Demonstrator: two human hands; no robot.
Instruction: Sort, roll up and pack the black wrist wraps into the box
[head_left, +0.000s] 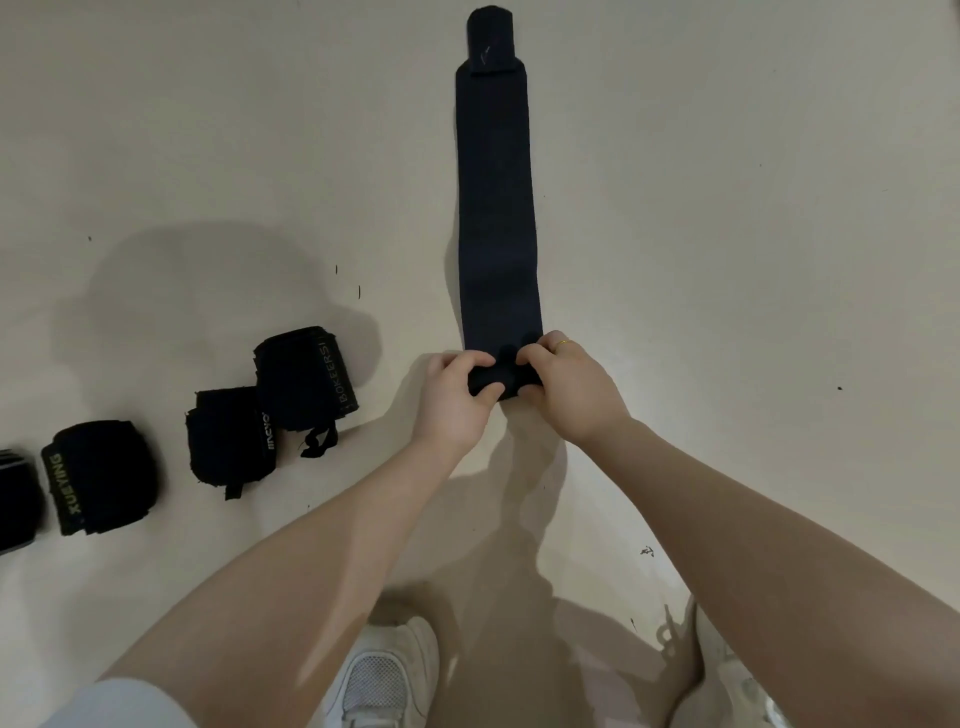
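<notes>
Left hand (457, 392) and right hand (569, 384) both pinch the started roll at the near end of the flat wrist wrap (496, 208), fingers curled on it. Beyond them the strap runs straight away. Advice: keep edges aligned, roll tight. Finished rolls (304, 376) lie left of the wrap; box unseen.

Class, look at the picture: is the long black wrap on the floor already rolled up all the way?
No: the long wrap lies stretched flat, with only its near end rolled between the left hand and right hand.
</notes>
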